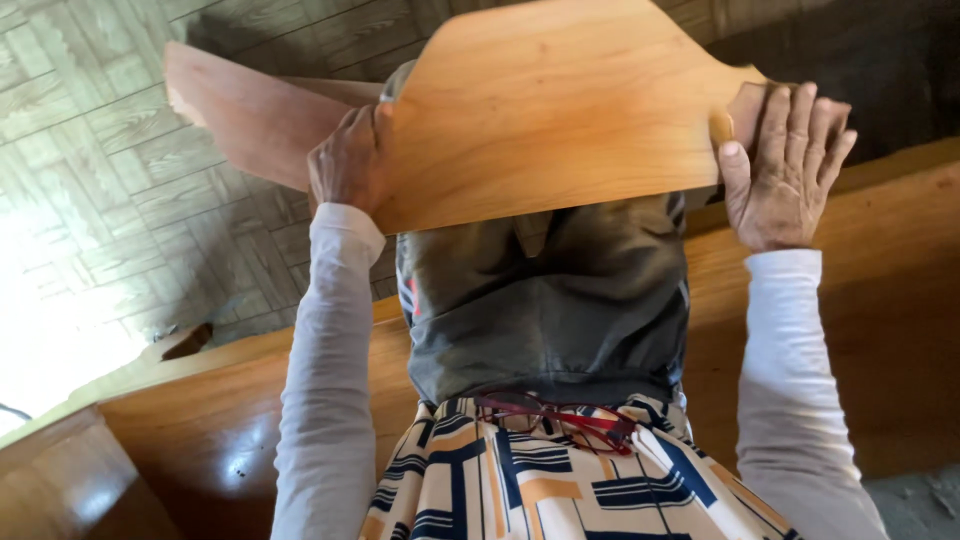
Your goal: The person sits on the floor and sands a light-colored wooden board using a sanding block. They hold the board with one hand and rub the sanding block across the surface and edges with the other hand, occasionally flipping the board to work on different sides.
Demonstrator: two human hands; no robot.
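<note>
I hold a light wooden board (560, 110) with a curved, shaped edge up in front of me. My left hand (345, 165) grips its left edge, fingers curled behind it. My right hand (785, 165) lies flat with fingers together against the board's right end, thumb on the front face. A second, reddish wooden piece (255, 115) sticks out behind the board to the left, close to my left hand. Whether my left hand holds it too, I cannot tell. Red-framed glasses (560, 418) hang on my patterned garment below.
A long polished wooden bench or rail (890, 330) runs across below my arms. A grey cloth apron (545, 300) hangs over my front. Wood-patterned floor (110, 180) lies to the upper left, with bright glare at the left edge.
</note>
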